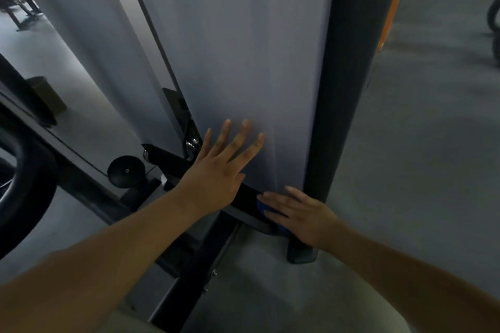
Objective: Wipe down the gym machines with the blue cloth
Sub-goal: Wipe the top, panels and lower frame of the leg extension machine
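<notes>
- From the head camera, your left hand (221,170) lies flat on the big grey panel (243,48) of the gym machine, near the panel's bottom edge.
- The fingers (226,138) of that hand are straight and spread wide. They hold nothing.
- Your right hand (300,216) is lower down, at the bottom right corner of the panel, just beside the dark post (343,89).
- The fingers (276,197) of your right hand are straight and close together. They press down flat and are not curled.
- The blue cloth (262,206) is under your right hand. Only small bits of it peek out around the fingers and the palm.
- The cloth sits on the black strip (247,194) along the bottom of the panel.
- A black foot (301,254) stands on the grey floor (419,143) just below your right hand.
- A round black knob (125,170) sits off to the left of your left hand.
- An orange strip (395,0) runs up behind the dark post.
</notes>
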